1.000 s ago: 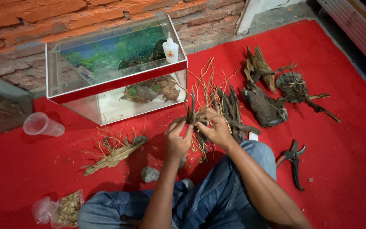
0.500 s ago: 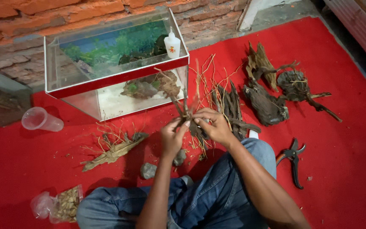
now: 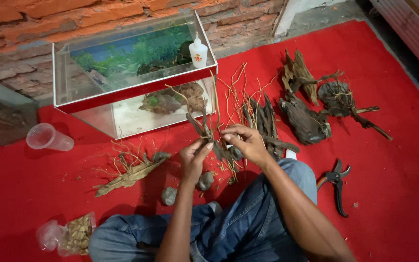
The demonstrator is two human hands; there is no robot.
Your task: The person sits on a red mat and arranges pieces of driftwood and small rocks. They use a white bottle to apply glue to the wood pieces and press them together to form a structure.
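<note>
I sit on a red carpet [image 3: 403,160] with my knees up. My left hand [image 3: 194,157] and my right hand [image 3: 244,142] both grip a dark, twiggy piece of driftwood [image 3: 204,125], held upright just in front of a glass aquarium [image 3: 132,77]. My left hand pinches its lower stem; my right hand closes on a small lump at its base. Thin root twigs fan upward from the piece toward the tank's front glass.
A white glue bottle [image 3: 198,52] stands on the tank's rim. More driftwood [image 3: 304,119] lies to the right, pruning shears [image 3: 336,183] near my right knee. Two small stones [image 3: 169,195], a dried root bundle [image 3: 131,172], a clear plastic cup [image 3: 48,138] and a bag of chips [image 3: 76,234] lie to the left.
Both hands have lifted the driftwood piece off the twig pile and brought it left and upright in front of the tank. The view has shifted slightly.
</note>
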